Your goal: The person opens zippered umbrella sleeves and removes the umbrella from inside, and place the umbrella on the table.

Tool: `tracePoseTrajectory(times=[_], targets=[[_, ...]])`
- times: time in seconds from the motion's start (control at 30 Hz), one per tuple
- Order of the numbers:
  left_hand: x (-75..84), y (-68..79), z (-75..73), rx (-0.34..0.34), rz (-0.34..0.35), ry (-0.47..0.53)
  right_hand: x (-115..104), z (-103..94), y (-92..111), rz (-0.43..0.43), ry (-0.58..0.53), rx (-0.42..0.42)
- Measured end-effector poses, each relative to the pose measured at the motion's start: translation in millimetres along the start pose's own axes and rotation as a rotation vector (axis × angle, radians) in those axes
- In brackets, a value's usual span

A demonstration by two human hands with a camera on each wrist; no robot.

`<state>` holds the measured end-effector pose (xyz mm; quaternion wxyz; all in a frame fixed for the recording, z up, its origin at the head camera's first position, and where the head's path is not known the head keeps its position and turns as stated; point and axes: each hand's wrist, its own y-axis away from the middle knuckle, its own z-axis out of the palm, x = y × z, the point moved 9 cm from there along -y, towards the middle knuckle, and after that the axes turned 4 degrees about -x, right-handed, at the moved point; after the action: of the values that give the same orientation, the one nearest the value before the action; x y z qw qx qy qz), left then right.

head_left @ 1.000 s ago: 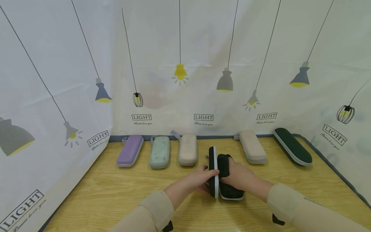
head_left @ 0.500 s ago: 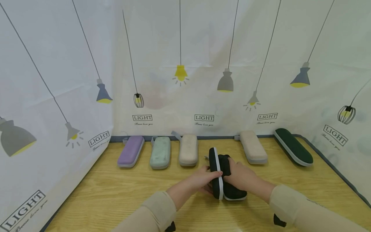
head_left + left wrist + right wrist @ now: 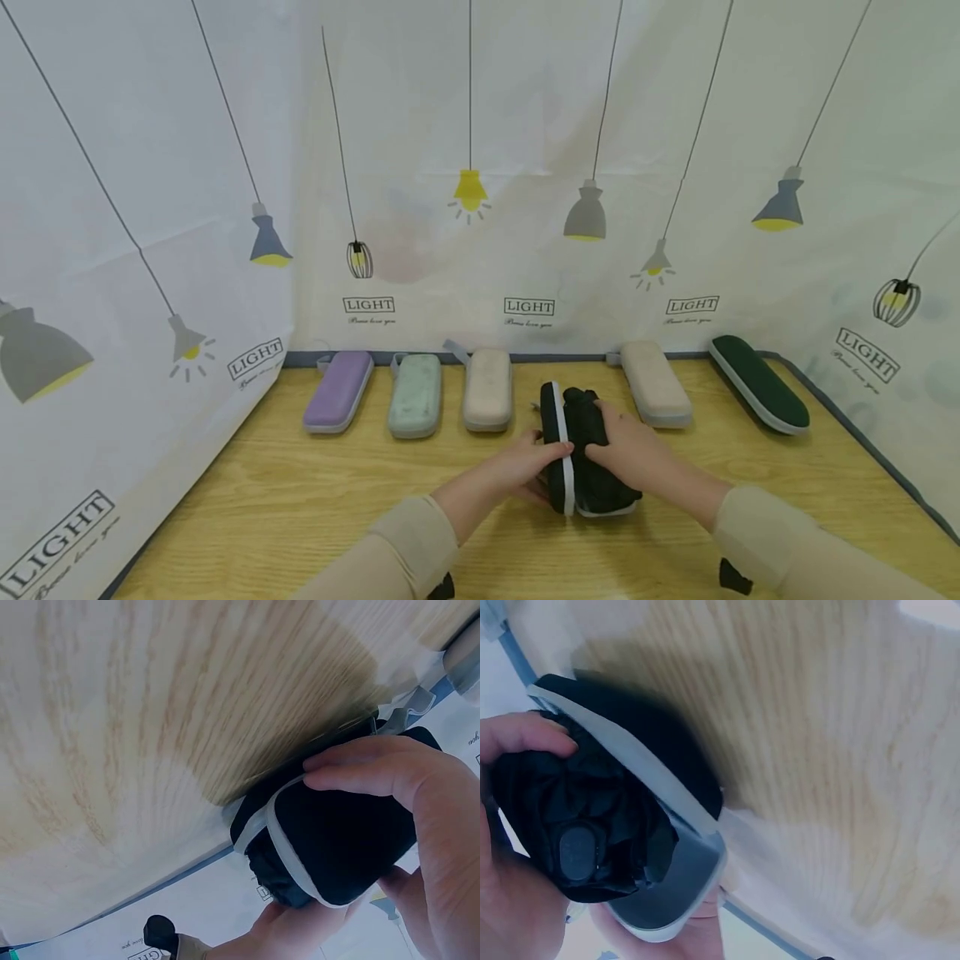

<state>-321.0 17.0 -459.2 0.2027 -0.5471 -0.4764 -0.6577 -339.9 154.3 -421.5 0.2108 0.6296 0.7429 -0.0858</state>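
Note:
A black zip case (image 3: pixel 552 425) with a pale edge stands spread in two halves above the table in the head view. My left hand (image 3: pixel 525 462) grips its left half, thumb over the pale rim; the left wrist view shows fingers (image 3: pixel 360 766) laid across the case's black shell (image 3: pixel 345 840). My right hand (image 3: pixel 628 446) holds a black folded compact umbrella (image 3: pixel 585 417). In the right wrist view, the pleated umbrella (image 3: pixel 562 795), with an oval button on its end, lies partly over the case's grey inside (image 3: pixel 660 900), under my right thumb (image 3: pixel 536 735).
Along the back of the wooden table (image 3: pixel 300 517) lie a purple case (image 3: pixel 337 392), a mint case (image 3: pixel 415 396), a cream case (image 3: pixel 487 387), a beige case (image 3: pixel 655 383) and a dark green case (image 3: pixel 759 383). A lamp-printed cloth (image 3: pixel 420 125) hangs behind and at the sides.
My right hand has shifted slightly right and up with the umbrella, and more of its black fabric shows beside the case. My left hand and its case half have moved slightly right.

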Motion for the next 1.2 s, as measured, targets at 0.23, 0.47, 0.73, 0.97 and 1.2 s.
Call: tracePoseTrajectory(times=[0.23, 0.47, 0.73, 0.97, 1.2], targets=[[-1.8, -4.7, -11.5, 0.048, -0.005, -0.021, 15.0, -28.2, 3.9, -0.01, -0.048, 0.075], [-0.1, -4.6, -24.3, 0.075, 0.016, -0.017, 37.7, -32.9, 6.9, 0.027, -0.006, 0.063], [0.2, -5.2, -32.1, 0.111, 0.009, 0.005, 49.0, -6.5, 10.3, 0.062, 0.0, -0.015], [2.0, -3.7, -31.6, 0.102, 0.016, 0.042, 45.6, -11.0, 17.8, 0.018, 0.092, -0.053], [1.2, -0.3, -31.6, 0.108, 0.011, 0.069, 33.0, -15.6, 43.7, -0.217, 0.158, -0.173]])
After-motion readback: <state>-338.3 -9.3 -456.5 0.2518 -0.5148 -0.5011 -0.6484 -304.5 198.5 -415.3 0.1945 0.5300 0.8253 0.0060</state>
